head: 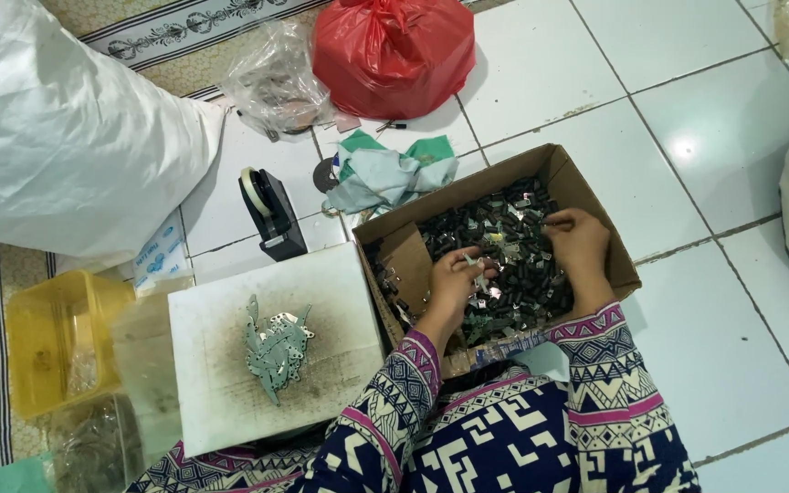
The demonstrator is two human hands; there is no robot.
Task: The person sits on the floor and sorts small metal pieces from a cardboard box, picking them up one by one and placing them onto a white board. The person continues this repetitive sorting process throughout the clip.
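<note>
- Patterned sleeves in navy, pink and white sit nearest the camera, both forearms reaching away into the open brown cardboard box (pixel 595 196).
- Left hand (pixel 454 278): fingers curled closed, pinching 1 small pale metal piece (pixel 473 262) just above the heap of small black and silver parts (pixel 504 246) that fills the box.
- Right hand (pixel 579 245): fingers bent and pressed down into the heap at its far right; whether they grip anything I cannot tell.
- Risk: the pinched piece is small and held only at the fingertips, so it could slip back into the heap and be hard to pick out again.
- Risk: the parts look thin-edged, so raking through them bare-handed could nick a finger.
- Risk: the near wall of the box lies under both wrists; leaning on it could fold it and spill parts onto the white tiled floor (pixel 714 347).
- Room: the box walls hem both hands in closely.
- Left of the box, touching it, a stained white board (pixel 221 402) carries a pile of grey-green flat metal strips (pixel 276 347).
- Beyond it stands a black tape dispenser (pixel 271 212); a yellow plastic tub (pixel 47 338) lies far left.
- Open floor lies right and far right.
</note>
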